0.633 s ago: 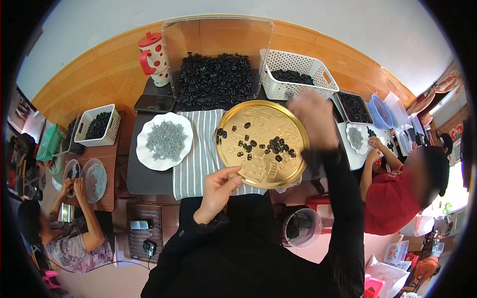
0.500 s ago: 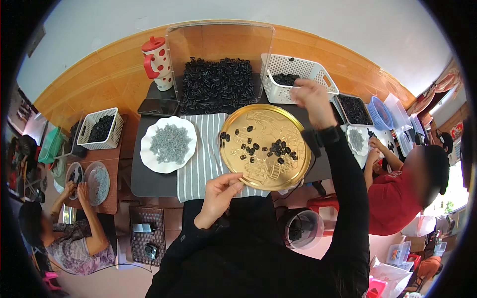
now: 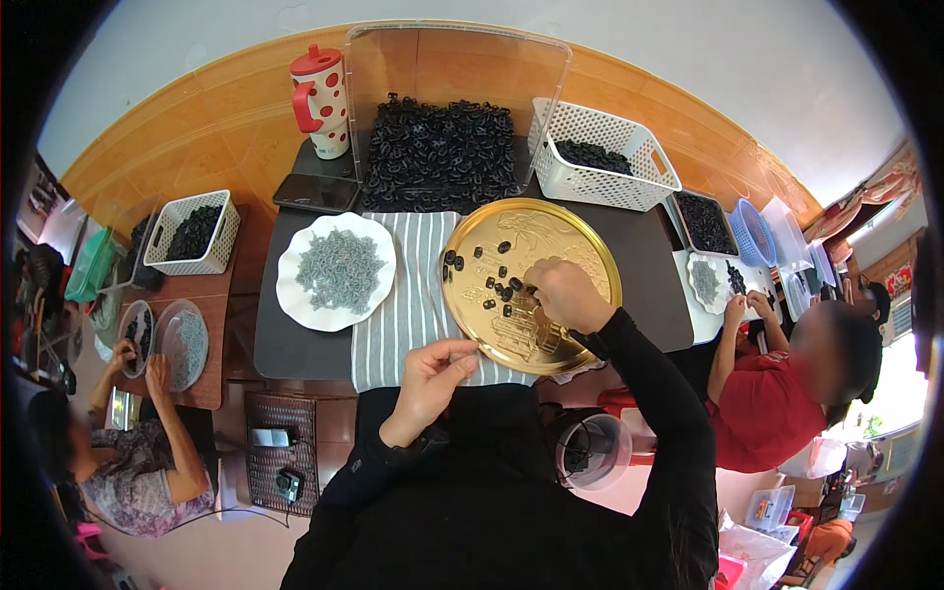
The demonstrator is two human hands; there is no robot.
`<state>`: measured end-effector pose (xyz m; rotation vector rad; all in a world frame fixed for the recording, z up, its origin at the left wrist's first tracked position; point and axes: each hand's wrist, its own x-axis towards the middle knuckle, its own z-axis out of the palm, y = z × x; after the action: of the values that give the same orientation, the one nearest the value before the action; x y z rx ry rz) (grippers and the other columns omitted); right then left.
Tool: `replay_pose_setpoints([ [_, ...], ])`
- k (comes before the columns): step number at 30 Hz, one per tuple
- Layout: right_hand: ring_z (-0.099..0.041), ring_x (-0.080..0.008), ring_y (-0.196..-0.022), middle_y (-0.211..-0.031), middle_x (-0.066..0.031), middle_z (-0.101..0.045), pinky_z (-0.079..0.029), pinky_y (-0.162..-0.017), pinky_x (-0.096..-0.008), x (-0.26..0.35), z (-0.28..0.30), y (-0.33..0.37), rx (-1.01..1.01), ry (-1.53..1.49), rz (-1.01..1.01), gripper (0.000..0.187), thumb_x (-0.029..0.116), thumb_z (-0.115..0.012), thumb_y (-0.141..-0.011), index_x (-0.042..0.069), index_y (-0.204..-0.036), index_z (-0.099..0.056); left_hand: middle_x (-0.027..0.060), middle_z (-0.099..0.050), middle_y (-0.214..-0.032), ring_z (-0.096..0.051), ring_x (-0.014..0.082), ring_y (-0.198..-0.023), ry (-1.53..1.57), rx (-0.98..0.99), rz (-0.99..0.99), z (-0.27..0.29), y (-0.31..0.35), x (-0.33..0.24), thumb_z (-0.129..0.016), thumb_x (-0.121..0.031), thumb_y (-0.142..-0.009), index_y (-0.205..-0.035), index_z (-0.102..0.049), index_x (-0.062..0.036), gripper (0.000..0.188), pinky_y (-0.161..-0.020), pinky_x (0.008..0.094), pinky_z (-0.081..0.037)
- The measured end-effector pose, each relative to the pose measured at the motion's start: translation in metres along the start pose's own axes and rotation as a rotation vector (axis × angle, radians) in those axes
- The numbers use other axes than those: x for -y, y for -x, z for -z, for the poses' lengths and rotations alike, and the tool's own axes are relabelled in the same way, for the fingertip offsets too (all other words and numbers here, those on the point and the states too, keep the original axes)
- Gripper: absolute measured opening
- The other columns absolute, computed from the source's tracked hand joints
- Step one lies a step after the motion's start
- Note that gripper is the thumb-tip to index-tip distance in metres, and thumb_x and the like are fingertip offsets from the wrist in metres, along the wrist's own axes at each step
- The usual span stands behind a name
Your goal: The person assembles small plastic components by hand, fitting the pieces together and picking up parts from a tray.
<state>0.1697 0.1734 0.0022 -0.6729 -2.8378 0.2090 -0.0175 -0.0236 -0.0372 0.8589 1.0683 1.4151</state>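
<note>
My left hand (image 3: 429, 385) is closed in a pinch at the near left rim of the gold round tray (image 3: 580, 231). Whatever lies between its thumb and fingers is too small to make out. Over the right part of the tray, my right hand (image 3: 570, 295) reaches down with bent fingers among small black plastic pieces (image 3: 503, 291). Its fingertips touch down at the pieces, and the hand hides what they grip. More black pieces are scattered toward the tray's left side. The tray rests partly on a grey striped cloth (image 3: 398, 339).
Left of the cloth is a scalloped white plate (image 3: 288, 285) of small grey-clear pieces. A clear bin (image 3: 462, 64) of black parts, a white basket (image 3: 615, 192), a phone (image 3: 317, 193) and a dotted tumbler (image 3: 320, 98) stand behind. Co-workers sit at both sides.
My right hand has come from above the white basket down and left onto the tray. Fewer black pieces show at the tray's right. The left hand stays by the rim.
</note>
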Motion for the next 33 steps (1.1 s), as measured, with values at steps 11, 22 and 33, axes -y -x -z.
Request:
replay_pose_setpoints([
  [11, -0.060, -0.0328, -0.071, -0.076, -0.0178, -0.060, -0.048, -0.065, -0.0399, -0.002, -0.002, 0.008, -0.033, -0.225, -0.218, 0.014, 0.000, -0.055, -0.069, 0.000, -0.082, -0.058, 0.0046, -0.063, -0.079, -0.055, 0.0091, -0.070, -0.257, -0.025, -0.206, -0.009, -0.008, -0.015, -0.064, -0.002, -0.085, -0.102, -0.066, 0.0019, 0.017, -0.063, 0.0221, -0.044],
  [22, -0.055, -0.0196, -0.066, -0.075, -0.0101, -0.055, -0.042, -0.058, -0.0272, 0.038, 0.010, 0.071, -0.446, -0.679, -0.271, 0.017, -0.005, -0.058, -0.078, -0.001, -0.092, -0.067, 0.0084, -0.053, -0.081, -0.050, 0.0276, -0.084, -1.162, 0.152, -0.569, -0.082, -0.037, -0.007, -0.067, -0.005, -0.071, -0.083, -0.067, -0.0034, 0.012, -0.072, 0.0385, -0.036],
  [33, -0.054, -0.0113, -0.068, -0.077, -0.0063, -0.057, -0.042, -0.062, -0.0221, 0.064, -0.010, 0.114, -0.805, -0.865, -0.533, 0.016, -0.007, -0.059, -0.079, -0.003, -0.094, -0.065, 0.0120, -0.052, -0.080, -0.050, 0.0285, -0.083, -1.472, 0.319, -0.581, -0.097, -0.044, 0.002, -0.065, -0.005, -0.060, -0.071, -0.060, -0.0008, 0.013, -0.071, 0.0372, -0.038],
])
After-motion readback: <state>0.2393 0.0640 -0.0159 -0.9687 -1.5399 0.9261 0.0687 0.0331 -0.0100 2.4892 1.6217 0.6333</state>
